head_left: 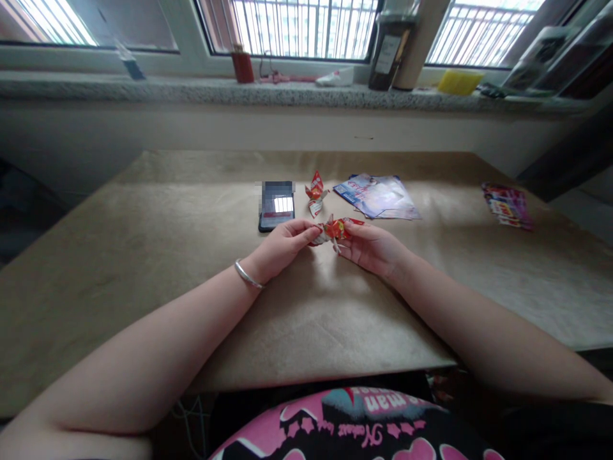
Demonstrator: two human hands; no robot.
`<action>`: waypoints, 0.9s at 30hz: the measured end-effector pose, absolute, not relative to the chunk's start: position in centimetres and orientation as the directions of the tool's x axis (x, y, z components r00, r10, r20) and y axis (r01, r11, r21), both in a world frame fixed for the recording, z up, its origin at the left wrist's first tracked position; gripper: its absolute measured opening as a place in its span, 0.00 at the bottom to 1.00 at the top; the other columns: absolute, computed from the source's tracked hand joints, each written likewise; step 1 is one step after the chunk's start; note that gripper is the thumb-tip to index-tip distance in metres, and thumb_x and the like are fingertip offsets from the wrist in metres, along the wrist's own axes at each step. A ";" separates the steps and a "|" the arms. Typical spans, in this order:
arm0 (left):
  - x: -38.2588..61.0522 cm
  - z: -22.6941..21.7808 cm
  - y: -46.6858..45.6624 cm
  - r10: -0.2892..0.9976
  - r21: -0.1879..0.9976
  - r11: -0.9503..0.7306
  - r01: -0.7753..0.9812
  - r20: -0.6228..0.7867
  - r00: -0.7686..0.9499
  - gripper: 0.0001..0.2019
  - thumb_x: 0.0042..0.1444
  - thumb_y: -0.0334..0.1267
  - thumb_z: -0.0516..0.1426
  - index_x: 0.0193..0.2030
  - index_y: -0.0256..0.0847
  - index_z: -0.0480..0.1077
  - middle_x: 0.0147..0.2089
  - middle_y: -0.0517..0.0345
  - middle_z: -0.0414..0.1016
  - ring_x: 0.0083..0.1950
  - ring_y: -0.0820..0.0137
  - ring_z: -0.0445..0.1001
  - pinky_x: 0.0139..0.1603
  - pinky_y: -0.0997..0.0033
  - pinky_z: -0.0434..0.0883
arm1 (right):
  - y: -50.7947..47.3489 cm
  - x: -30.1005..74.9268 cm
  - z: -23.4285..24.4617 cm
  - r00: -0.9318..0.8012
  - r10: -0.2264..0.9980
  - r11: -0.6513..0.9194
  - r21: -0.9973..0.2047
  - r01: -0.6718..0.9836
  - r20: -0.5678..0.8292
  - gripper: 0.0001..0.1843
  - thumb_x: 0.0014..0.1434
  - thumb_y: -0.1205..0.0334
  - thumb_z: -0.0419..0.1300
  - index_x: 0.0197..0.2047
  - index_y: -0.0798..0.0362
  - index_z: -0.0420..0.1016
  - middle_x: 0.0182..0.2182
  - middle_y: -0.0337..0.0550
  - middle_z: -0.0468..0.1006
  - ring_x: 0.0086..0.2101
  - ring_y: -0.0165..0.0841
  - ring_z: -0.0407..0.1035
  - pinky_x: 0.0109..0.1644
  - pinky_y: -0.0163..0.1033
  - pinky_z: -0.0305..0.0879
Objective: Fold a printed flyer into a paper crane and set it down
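Between my two hands is a folded paper piece, red and white with pointed ends, held just over the table. My left hand pinches its left end between thumb and fingers, and a silver bracelet circles that wrist. The right end is gripped by my right hand, thumb on top and fingers beneath. Just beyond lies a second folded paper piece, also red and white, with several points. A dark phone rests flat to its left, its screen partly blurred.
Blue and white printed sheets lie in a stack behind my right hand. Farther right are colourful printed packets or papers. On the stone windowsill stand a red container, a dark bottle and a yellow block.
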State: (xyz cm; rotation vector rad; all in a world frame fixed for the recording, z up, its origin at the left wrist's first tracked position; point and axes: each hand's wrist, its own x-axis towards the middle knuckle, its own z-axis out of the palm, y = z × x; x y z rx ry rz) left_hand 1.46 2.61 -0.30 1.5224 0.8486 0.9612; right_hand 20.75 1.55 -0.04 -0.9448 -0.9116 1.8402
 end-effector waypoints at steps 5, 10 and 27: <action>1.4 -0.1 2.5 0.912 0.995 -0.093 0.027 0.074 0.403 0.17 0.50 0.51 0.61 0.29 0.37 0.72 0.29 0.59 0.73 0.30 0.75 0.70 0.36 0.74 0.68 | 1.9 20.9 0.0 -0.228 0.922 -0.383 -0.830 -0.406 -0.314 0.05 0.56 0.64 0.57 0.35 0.50 0.74 0.32 0.39 0.81 0.29 0.27 0.73 0.39 0.35 0.72; 1.3 -0.1 2.6 0.905 0.997 -0.015 -0.070 0.043 0.423 0.16 0.48 0.50 0.63 0.27 0.37 0.72 0.28 0.59 0.74 0.29 0.76 0.70 0.36 0.74 0.68 | 2.2 21.2 -0.2 -0.248 0.923 -0.370 -0.852 -0.371 -0.294 0.04 0.57 0.63 0.56 0.35 0.50 0.72 0.33 0.40 0.81 0.31 0.29 0.74 0.40 0.38 0.72; 1.5 0.0 2.4 0.952 0.993 0.089 -0.078 -0.061 0.301 0.18 0.54 0.36 0.59 0.51 0.34 0.65 0.28 0.60 0.74 0.30 0.77 0.73 0.32 0.79 0.67 | 1.4 20.0 -0.2 0.018 0.992 -0.121 -0.977 -0.174 -0.126 0.14 0.45 0.68 0.60 0.34 0.50 0.58 0.28 0.31 0.71 0.22 0.23 0.66 0.26 0.30 0.66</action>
